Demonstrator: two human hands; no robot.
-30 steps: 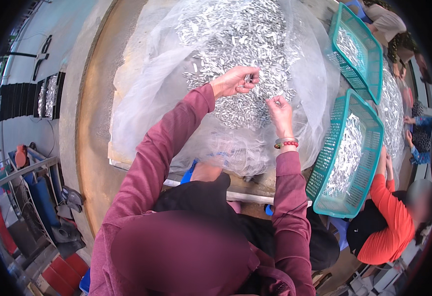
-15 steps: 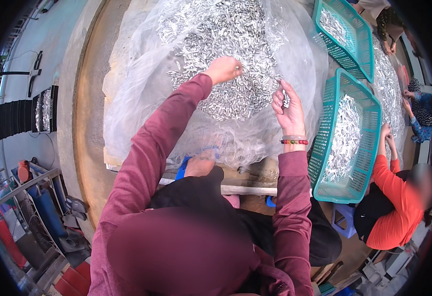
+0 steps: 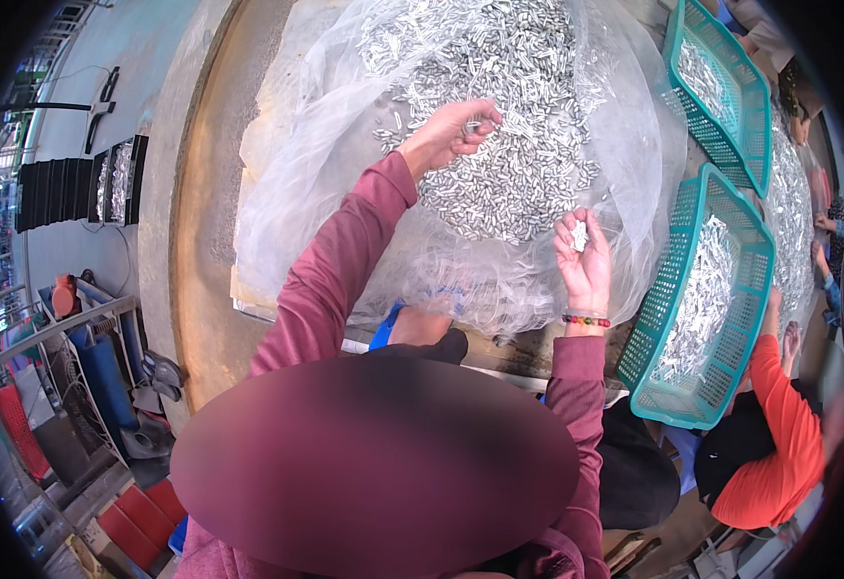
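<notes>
A broad heap of small, oblong, silvery metal pieces lies on a translucent plastic sheet in front of me. Over the heap's left part hovers my left hand, fingers curled round one or more of the metal pieces, which show at the fingertips. My right hand is by the heap's near right edge, above the sheet. Its palm faces up, and the curled fingers and thumb hold a small cluster of the same pieces. How many each hand holds I cannot tell.
Close on my right stands a green plastic basket with silvery pieces in it; a second green basket is beyond. A co-worker in an orange top sits at the right, and other people's arms show farther off. A wooden edge runs along the left.
The view has shifted, so the heap and baskets appear farther right and lower. Relative to the heap, my left hand has moved left; my right hand has turned, exposing the pieces in it.
</notes>
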